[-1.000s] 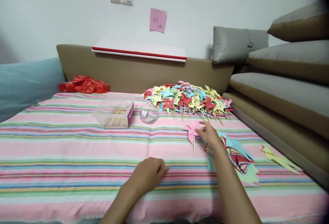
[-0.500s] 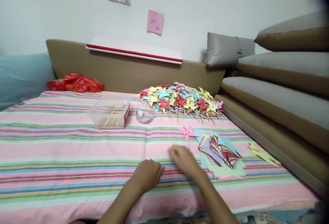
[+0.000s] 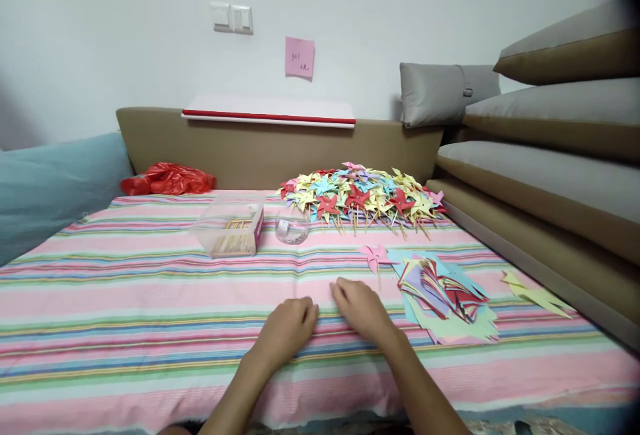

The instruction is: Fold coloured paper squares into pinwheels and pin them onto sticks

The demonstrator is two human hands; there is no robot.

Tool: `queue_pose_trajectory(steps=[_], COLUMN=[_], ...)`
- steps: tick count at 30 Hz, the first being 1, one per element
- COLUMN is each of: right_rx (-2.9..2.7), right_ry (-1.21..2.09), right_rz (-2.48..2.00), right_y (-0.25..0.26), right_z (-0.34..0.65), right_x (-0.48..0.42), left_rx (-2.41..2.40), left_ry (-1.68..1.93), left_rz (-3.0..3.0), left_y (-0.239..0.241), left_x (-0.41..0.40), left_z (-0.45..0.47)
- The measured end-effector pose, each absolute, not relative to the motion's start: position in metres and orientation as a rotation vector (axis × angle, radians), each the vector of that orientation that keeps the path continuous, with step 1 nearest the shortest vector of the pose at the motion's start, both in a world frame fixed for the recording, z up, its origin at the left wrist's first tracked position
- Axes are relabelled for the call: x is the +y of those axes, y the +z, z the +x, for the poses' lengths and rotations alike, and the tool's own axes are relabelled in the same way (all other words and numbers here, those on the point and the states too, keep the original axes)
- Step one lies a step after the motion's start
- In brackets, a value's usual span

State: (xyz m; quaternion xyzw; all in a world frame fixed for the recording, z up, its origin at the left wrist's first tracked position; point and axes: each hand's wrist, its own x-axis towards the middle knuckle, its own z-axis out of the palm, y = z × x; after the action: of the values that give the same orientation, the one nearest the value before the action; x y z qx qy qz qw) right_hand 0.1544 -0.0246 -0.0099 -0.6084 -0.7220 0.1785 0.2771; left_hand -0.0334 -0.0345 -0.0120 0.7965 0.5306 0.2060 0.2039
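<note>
My left hand (image 3: pixel 287 328) rests on the striped cloth (image 3: pixel 125 288) with its fingers curled in, and nothing shows in it. Close by on the other side, my right hand (image 3: pixel 361 307) is also closed on the cloth, with no object visible in it. Just beyond the right hand lies a single pink paper pinwheel (image 3: pixel 376 258) on a thin stick. A stack of cut coloured paper pieces (image 3: pixel 450 298) spreads to the right of that hand. Farther back is a heap of finished paper pinwheels (image 3: pixel 357 198) in several colours.
A clear plastic box (image 3: pixel 259 230) holds thin wooden sticks. Beside it stands a small round clear container (image 3: pixel 293 230) with small bits inside. A yellow paper piece (image 3: pixel 535 294) lies far right, near stacked cushions (image 3: pixel 550 162). A red plastic bag (image 3: pixel 170 178) sits back left.
The view has tilted up and turned slightly left. My right hand, blurred before, is now still. Both hands stay closed on the cloth.
</note>
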Motion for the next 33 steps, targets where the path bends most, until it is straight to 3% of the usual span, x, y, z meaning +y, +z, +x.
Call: queue_pose_trajectory(steps=[5,8,14,33], right_rx=[-1.436,-1.092,-1.178,-1.112], right_ry=[0.467,0.647,0.989,0.922], right_rz=[-1.394,-1.072,-1.006,-1.020], right_y=[0.025,0.030,0.010,0.014], right_z=[0.189,0.187,0.134,0.123], right_x=[-0.028,-0.033,-0.041,-0.027], left_rx=[1.636,1.454,1.483,1.425], left_ry=[1.291,1.684,1.423,1.593], left_rz=[1.946,1.602,1.584,1.393], left_y=[0.036,0.045,0.019,0.030], left_x=[-0.025,-0.018,-0.023,-0.038], left_z=[-0.076,-0.095,-0.075,-0.054])
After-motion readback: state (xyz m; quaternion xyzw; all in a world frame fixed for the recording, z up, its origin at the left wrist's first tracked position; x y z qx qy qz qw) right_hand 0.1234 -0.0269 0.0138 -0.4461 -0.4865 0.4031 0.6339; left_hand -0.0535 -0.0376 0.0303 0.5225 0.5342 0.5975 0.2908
